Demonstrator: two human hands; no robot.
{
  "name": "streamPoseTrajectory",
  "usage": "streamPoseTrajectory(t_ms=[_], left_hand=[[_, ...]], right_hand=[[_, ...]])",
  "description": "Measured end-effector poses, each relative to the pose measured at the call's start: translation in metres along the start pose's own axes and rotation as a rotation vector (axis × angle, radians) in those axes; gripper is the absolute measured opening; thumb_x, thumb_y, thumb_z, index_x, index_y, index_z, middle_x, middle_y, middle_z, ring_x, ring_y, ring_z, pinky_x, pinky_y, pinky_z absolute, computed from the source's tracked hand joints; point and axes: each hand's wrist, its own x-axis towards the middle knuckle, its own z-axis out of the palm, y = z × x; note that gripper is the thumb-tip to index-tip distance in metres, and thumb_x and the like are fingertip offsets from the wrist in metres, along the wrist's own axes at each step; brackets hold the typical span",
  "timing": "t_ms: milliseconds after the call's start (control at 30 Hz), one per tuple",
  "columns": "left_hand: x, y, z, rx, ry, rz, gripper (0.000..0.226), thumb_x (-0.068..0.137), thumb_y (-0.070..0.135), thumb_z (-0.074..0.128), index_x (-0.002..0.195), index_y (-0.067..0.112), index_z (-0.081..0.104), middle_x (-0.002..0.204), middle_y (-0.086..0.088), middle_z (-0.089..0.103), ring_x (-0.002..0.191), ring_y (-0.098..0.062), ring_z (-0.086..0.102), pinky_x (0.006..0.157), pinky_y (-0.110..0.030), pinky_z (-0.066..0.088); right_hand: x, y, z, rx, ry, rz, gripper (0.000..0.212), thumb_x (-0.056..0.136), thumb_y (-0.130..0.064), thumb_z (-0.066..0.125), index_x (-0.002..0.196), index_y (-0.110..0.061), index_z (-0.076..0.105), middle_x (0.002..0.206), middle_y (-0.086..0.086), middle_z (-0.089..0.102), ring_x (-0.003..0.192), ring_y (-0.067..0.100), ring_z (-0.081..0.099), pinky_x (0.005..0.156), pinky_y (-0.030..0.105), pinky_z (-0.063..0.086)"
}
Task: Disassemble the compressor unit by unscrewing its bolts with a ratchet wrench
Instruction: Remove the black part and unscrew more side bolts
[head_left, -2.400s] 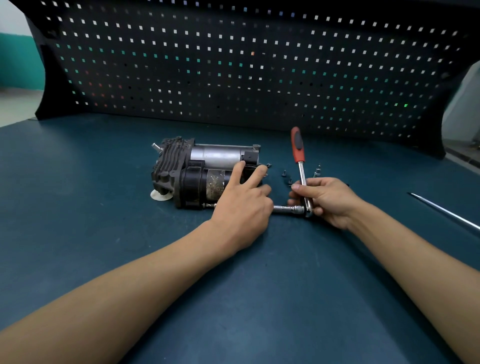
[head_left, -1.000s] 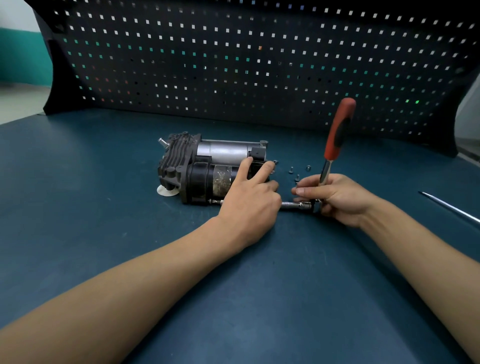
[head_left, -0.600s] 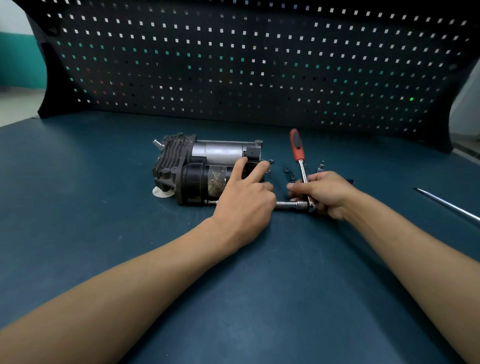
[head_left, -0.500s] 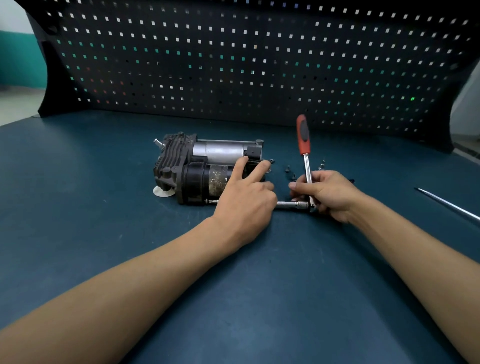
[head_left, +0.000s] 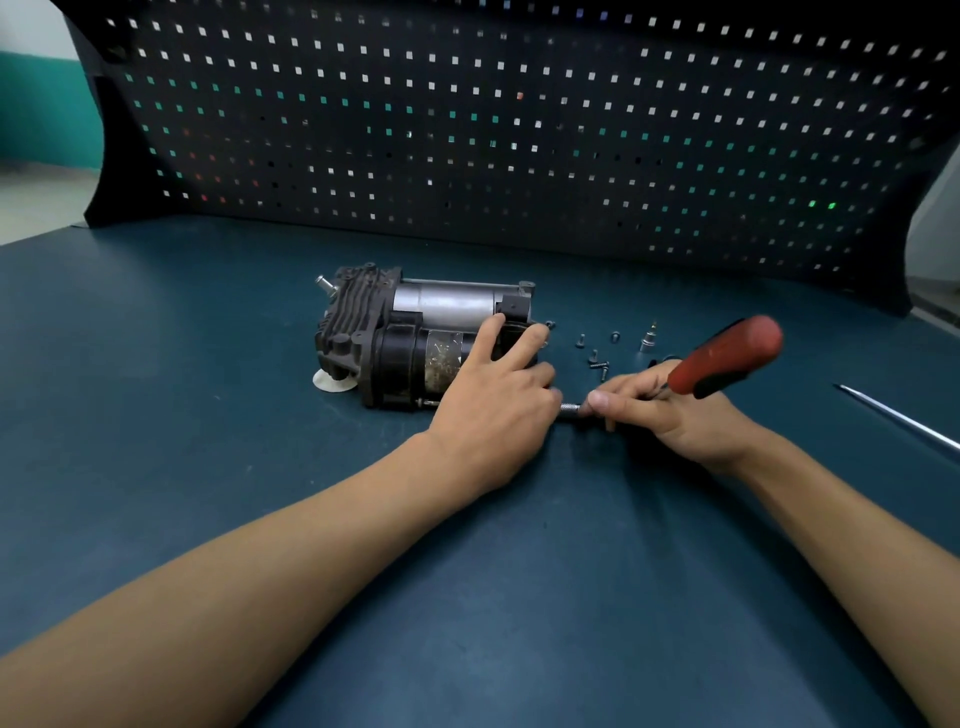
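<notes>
While your left hand (head_left: 493, 410) — fingers spread — braces compressor unit (head_left: 405, 343), right hand (head_left: 670, 410) curls round ratchet wrench (head_left: 724, 358); tilted stroke risks slipping off bolt.

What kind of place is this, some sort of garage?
Most likely a repair workshop bench. A perforated tool pegboard stands behind a dark teal worktop. On it lies a compressor unit with loose screws beside it, and a red-handled ratchet wrench is in use.

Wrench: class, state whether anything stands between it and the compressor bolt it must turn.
Nothing visible blocks it. The wrench, held by the right hand, points its bar at the compressor; the left hand rests over that stretch, hiding the join. Loose screws lie behind, off the line.
</notes>
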Motion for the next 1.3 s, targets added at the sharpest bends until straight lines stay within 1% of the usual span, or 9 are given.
streamPoseTrajectory(t_ms=[67,167,267,400,567,700,800,967,1300], left_hand=[[-0.004,-0.008,-0.004,-0.104,0.105,0.024,0.036,0.093,0.025,0.045,0.126,0.029,0.059,0.137,0.003,0.053,0.143,-0.025,0.026,0.117,-0.05,0.016],[-0.016,-0.039,-0.014,-0.23,0.17,-0.075,0.071,0.073,0.033,0.061,0.142,0.03,0.046,0.153,-0.003,0.037,0.143,-0.028,0.027,0.117,-0.05,0.021],[-0.034,-0.084,-0.016,-0.242,-0.04,-0.275,0.095,0.069,0.045,0.068,0.153,0.033,0.024,0.16,0.0,0.022,0.149,-0.023,0.01,0.122,-0.049,0.008],[-0.051,-0.116,-0.012,-0.284,-0.293,-0.416,0.113,0.065,0.046,0.076,0.156,0.036,0.009,0.162,0.008,0.011,0.149,-0.02,0.006,0.122,-0.046,0.011],[-0.052,-0.108,-0.004,-0.268,-0.269,-0.459,0.113,0.066,0.058,0.071,0.154,0.044,0.002,0.162,0.007,0.007,0.147,-0.02,0.006,0.119,-0.046,0.018],[-0.058,-0.101,0.0,-0.273,-0.202,-0.517,0.109,0.061,0.068,0.06,0.152,0.049,0.003,0.162,0.002,0.009,0.147,-0.024,0.009,0.118,-0.047,0.02],[-0.06,-0.092,0.003,-0.261,-0.141,-0.554,0.108,0.055,0.07,0.049,0.153,0.046,0.009,0.16,-0.002,0.016,0.145,-0.026,0.014,0.116,-0.048,0.023],[-0.06,-0.079,0.006,-0.232,-0.065,-0.63,0.102,0.058,0.069,0.048,0.151,0.044,0.016,0.156,-0.004,0.023,0.142,-0.029,0.021,0.114,-0.048,0.026],[-0.062,-0.074,0.01,-0.245,-0.061,-0.678,0.097,0.069,0.061,0.063,0.15,0.047,0.013,0.155,-0.005,0.023,0.143,-0.028,0.019,0.113,-0.048,0.027]], right_hand=[[0.001,0.002,-0.001,-0.006,0.012,0.008,0.047,0.077,-0.045,0.073,0.057,-0.003,0.065,0.09,0.013,0.075,0.093,0.024,0.068,0.086,0.031,0.047],[0.001,0.003,-0.001,-0.005,-0.008,0.028,0.057,0.078,-0.052,0.076,0.053,-0.003,0.058,0.089,0.011,0.076,0.089,0.018,0.069,0.08,0.024,0.047],[0.0,0.0,0.0,-0.001,-0.024,0.03,0.055,0.076,-0.057,0.073,0.049,-0.012,0.056,0.09,0.007,0.077,0.089,0.013,0.069,0.077,0.019,0.045],[-0.001,-0.004,0.002,-0.04,-0.001,0.024,0.045,0.081,-0.051,0.069,0.045,-0.025,0.061,0.092,0.017,0.075,0.1,0.042,0.062,0.091,0.049,0.048],[-0.001,-0.004,0.004,-0.012,0.013,0.026,0.055,0.084,-0.051,0.073,0.048,-0.013,0.057,0.089,0.015,0.075,0.097,0.036,0.066,0.092,0.049,0.048],[-0.001,0.0,0.002,0.006,-0.013,0.008,0.06,0.084,-0.048,0.069,0.069,0.01,0.065,0.071,-0.007,0.072,0.072,0.007,0.061,0.071,0.018,0.044],[0.0,0.005,0.0,0.014,0.005,-0.001,0.073,0.085,-0.051,0.068,0.079,0.021,0.061,0.06,-0.016,0.066,0.078,0.001,0.066,0.071,0.009,0.044],[0.002,0.006,0.0,0.01,0.051,0.04,0.047,0.08,-0.058,0.064,0.076,-0.014,0.08,0.047,-0.017,0.049,0.069,0.001,0.065,0.069,0.007,0.045],[0.003,0.006,0.003,0.007,0.101,0.057,0.046,0.081,-0.058,0.063,0.075,-0.016,0.08,0.045,-0.022,0.051,0.06,-0.006,0.059,0.066,0.009,0.044]])
